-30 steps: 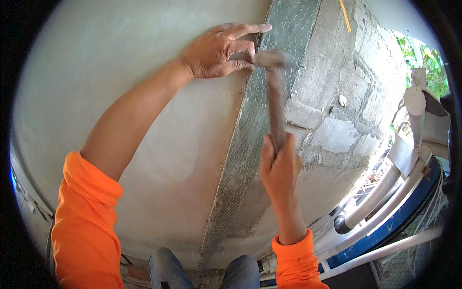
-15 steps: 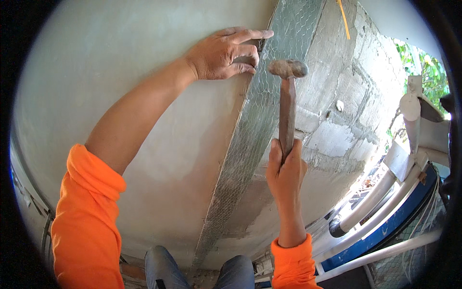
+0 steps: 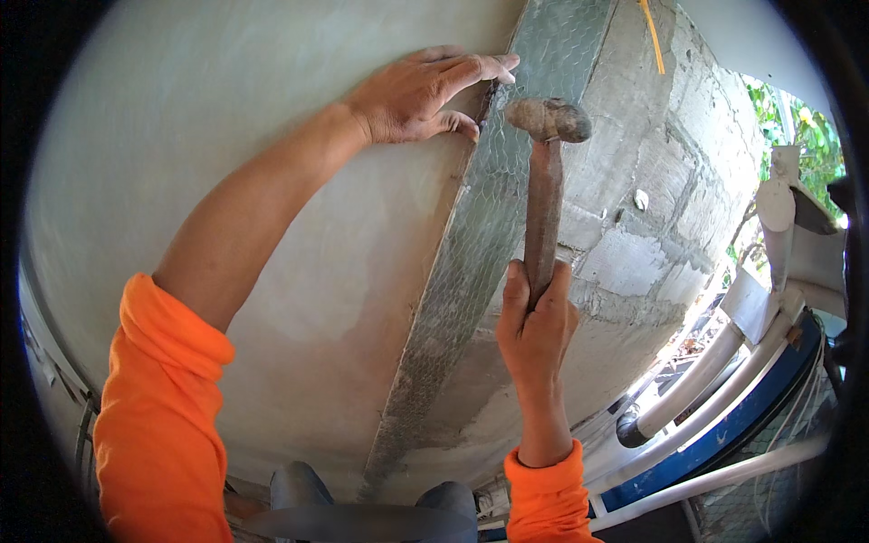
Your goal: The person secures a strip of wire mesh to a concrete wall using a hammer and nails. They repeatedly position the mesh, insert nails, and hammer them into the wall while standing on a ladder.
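My right hand (image 3: pixel 538 319) is wrapped round the wooden handle of a hammer (image 3: pixel 543 195), thumb along the shaft. The worn head of the hammer is uppermost, in front of a strip of wire mesh (image 3: pixel 466 240) that runs down the wall. At the strip's upper left edge, my left hand (image 3: pixel 418 96) rests against the smooth plaster. Its fingers and thumb are apart, with the tips by the mesh edge; I make out nothing held between them.
Smooth plaster (image 3: pixel 299 362) lies left of the mesh, rough block wall (image 3: pixel 634 258) right of it. White pipes (image 3: pixel 688 394) and a blue curved piece (image 3: pixel 724 434) stand at the right. An orange-yellow strip (image 3: pixel 653 41) hangs above. My knees (image 3: pixel 299 484) and a blurred dark band (image 3: pixel 362 523) show below.
My left fingers have shifted: the index finger is more bent and the gap to the thumb is wider. The hammer head has turned and moved slightly up and right. A dark band has appeared below.
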Tool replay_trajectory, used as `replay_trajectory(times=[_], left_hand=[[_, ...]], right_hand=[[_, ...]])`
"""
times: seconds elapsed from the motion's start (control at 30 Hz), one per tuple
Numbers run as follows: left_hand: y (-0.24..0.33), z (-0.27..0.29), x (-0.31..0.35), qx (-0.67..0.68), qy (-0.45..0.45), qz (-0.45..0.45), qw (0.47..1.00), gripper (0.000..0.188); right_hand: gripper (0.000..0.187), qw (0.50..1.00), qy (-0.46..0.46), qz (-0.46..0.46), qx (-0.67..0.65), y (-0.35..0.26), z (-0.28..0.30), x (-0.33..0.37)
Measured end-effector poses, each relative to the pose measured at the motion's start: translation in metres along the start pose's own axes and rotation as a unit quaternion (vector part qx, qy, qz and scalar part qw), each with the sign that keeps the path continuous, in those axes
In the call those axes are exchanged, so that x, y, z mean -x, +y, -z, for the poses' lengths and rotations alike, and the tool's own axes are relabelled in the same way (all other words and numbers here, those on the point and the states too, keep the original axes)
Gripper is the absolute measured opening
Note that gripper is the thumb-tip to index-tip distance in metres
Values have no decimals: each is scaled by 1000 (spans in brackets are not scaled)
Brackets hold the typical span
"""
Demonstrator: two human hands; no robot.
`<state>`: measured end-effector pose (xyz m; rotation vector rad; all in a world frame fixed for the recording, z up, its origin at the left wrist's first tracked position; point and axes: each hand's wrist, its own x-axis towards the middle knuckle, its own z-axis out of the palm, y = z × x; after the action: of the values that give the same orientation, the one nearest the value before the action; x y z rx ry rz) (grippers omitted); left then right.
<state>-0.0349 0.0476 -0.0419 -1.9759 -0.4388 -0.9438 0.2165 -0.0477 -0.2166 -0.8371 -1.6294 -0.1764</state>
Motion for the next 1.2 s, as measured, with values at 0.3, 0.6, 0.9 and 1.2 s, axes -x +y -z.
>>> replay_trajectory(times=[0.3, 0.6, 0.9, 1.2], left_hand=[[-1, 0, 3, 4, 1, 9, 1000, 83], [-3, -5, 6, -16, 16, -6, 1000, 84], [-2, 4, 4, 29, -65, -7, 997, 91], [-3, 9, 4, -15, -62, -23, 998, 102]], right_hand=[[26, 998, 10, 15, 66, 1, -6, -6], [29, 998, -13, 3, 61, -1, -1, -12], [29, 996, -50, -26, 65, 13, -6, -12], [29, 998, -58, -3, 33, 14, -14, -12]])
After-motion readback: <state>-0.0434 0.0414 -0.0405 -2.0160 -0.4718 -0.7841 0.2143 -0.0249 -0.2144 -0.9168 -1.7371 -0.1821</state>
